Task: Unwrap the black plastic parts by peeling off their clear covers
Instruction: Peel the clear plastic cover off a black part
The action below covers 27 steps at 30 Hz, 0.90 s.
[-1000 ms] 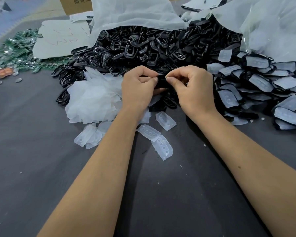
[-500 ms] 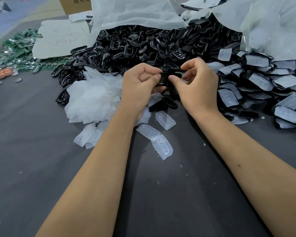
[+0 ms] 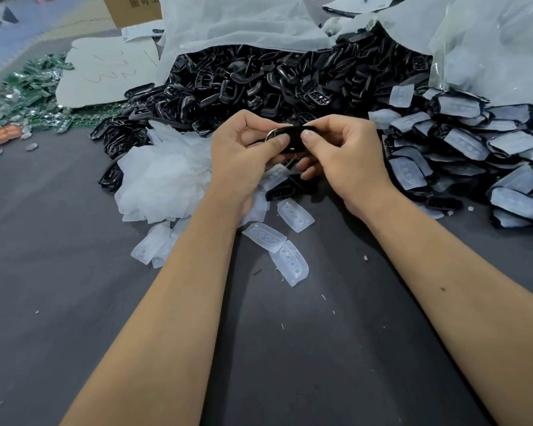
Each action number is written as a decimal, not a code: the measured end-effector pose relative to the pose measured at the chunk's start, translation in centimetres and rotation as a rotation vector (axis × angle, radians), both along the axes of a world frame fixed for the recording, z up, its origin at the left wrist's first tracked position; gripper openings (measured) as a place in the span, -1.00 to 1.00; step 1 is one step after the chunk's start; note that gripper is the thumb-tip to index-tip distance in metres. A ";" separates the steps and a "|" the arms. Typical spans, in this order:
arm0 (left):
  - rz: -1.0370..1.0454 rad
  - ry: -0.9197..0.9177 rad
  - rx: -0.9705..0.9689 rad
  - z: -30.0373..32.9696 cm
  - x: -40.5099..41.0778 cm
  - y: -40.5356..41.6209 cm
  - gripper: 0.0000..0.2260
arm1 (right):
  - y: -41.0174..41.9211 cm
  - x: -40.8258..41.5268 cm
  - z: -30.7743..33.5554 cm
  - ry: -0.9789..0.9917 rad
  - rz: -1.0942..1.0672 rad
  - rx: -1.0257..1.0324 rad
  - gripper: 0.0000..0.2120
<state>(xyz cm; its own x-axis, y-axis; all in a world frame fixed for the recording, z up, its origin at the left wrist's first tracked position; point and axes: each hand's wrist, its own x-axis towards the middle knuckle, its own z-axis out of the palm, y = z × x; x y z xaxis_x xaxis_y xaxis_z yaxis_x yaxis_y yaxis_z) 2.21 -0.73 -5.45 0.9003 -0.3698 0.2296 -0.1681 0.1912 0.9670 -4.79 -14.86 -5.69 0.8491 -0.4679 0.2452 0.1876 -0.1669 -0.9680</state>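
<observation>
Far left: green circuit boards (image 3: 28, 87) strewn on the dark bench (image 3: 59, 272), beside a pale sheet (image 3: 105, 75).
Left of centre: heap of peeled clear covers (image 3: 163, 176), just beside the left wrist; more loose covers (image 3: 290, 238) flat on the bench between the forearms.
Left hand (image 3: 240, 146): grip closed on the left end of the black plastic part (image 3: 291, 137), thumb on the near face, fingers curled behind.
Black plastic part: raised off the bench, spanning the two hands, long side level, ends hidden under both thumbs; whether a cover is on it cannot be told.
Right hand (image 3: 345, 155): grip closed on the right end of the same part, thumb tip pressed to its near face.
Behind: pile of bare black parts (image 3: 259, 78) spilling from a white bag (image 3: 234, 23).
Right: stack of covered black parts (image 3: 462, 142), near the right hand, not touching it.
</observation>
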 end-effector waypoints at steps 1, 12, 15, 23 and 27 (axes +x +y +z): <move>-0.002 0.013 -0.002 0.0 0.0 0.0 -0.80 | 0.0 0.0 0.0 0.002 0.011 0.007 -0.90; -0.043 0.078 0.024 0.2 0.2 0.0 -0.85 | -0.4 0.0 0.1 0.033 -0.015 0.011 -0.84; -0.063 0.039 0.042 0.1 0.0 0.0 -0.83 | -0.5 0.0 0.0 0.031 -0.017 -0.011 -0.86; 0.014 -0.067 0.148 0.0 0.1 -0.1 -0.73 | -0.4 -0.1 -0.3 0.008 -0.047 -0.060 -0.85; 0.040 -0.077 0.144 -0.1 0.1 -0.2 -0.73 | -0.3 -0.4 -0.2 0.002 -0.125 -0.066 -0.78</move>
<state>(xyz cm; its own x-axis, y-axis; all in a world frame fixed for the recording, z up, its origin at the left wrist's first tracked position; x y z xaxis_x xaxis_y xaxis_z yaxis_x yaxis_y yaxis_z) 2.30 -0.89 -5.54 0.8965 -0.3685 0.2459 -0.2478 0.0432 0.9679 -5.15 -15.16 -5.90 0.7857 -0.5530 0.2773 0.1592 -0.2524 -0.9544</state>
